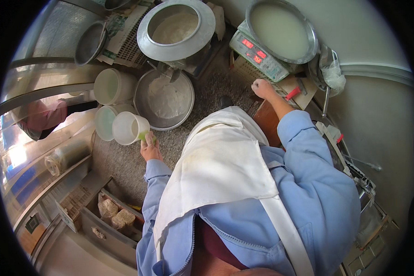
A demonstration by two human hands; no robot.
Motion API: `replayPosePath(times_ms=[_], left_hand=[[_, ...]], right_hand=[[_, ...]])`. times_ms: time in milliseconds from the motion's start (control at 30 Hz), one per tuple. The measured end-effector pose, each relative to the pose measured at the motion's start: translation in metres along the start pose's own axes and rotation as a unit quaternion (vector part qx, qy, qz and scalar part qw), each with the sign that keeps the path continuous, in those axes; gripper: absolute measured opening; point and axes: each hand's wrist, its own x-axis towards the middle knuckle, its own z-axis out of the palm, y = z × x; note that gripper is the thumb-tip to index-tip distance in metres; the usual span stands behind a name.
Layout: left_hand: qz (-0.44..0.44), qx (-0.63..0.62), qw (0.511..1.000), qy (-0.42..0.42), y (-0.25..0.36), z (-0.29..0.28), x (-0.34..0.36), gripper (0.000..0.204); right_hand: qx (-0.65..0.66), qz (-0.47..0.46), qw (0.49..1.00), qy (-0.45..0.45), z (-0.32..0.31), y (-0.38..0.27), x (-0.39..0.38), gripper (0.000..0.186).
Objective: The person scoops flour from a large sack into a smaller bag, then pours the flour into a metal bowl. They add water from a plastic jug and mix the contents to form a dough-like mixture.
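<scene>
My left hand (151, 147) is closed round the green handle of a white plastic dipper (124, 129). The dipper is tilted beside a white bucket of pale liquid (105, 123). My right hand (261, 88) is curled, with nothing visible in it, by the front edge of a digital scale (250, 51) with lit red figures. A wide metal basin (313, 43) of cloudy whitish liquid sits on the scale. Next to the dipper, a large metal bowl (187, 110) on the floor has white powder in its bottom.
A round metal vessel (207, 23) of pale powder stands at the back, beside a plastic crate (129, 51). Another white bucket (106, 86) is at left. A red-handled scraper (293, 93) lies right of my right hand. Shelving with bagged goods (123, 219) is lower left.
</scene>
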Motion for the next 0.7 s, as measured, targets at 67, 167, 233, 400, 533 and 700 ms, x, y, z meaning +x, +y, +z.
replayPosePath(times_ms=[67,167,233,400,533,700], left_hand=[[0.007,0.005,1.000,-0.009,0.002,0.001,-0.002,0.026],[0.031,0.000,0.999,-0.017,0.005,0.006,-0.005,0.021],[0.034,0.001,0.999,-0.024,0.007,0.009,-0.007,0.022],[0.025,0.022,0.999,-0.041,0.013,0.015,-0.011,0.026],[0.046,0.005,0.997,-0.066,0.014,0.024,-0.013,0.027],[0.037,0.013,0.996,-0.075,0.009,0.038,-0.013,0.025]], right_hand=[[-0.108,-0.018,0.993,-0.039,0.005,-0.007,-0.005,0.021],[-0.314,-0.189,0.892,-0.266,0.009,-0.009,-0.017,0.022],[-0.301,-0.165,0.890,-0.299,0.008,-0.007,-0.019,0.023],[-0.057,-0.029,0.995,-0.082,0.008,-0.006,-0.003,0.023],[-0.092,-0.005,0.991,-0.093,0.015,0.003,-0.005,0.022],[-0.064,-0.021,0.991,-0.111,0.019,-0.016,-0.008,0.022]])
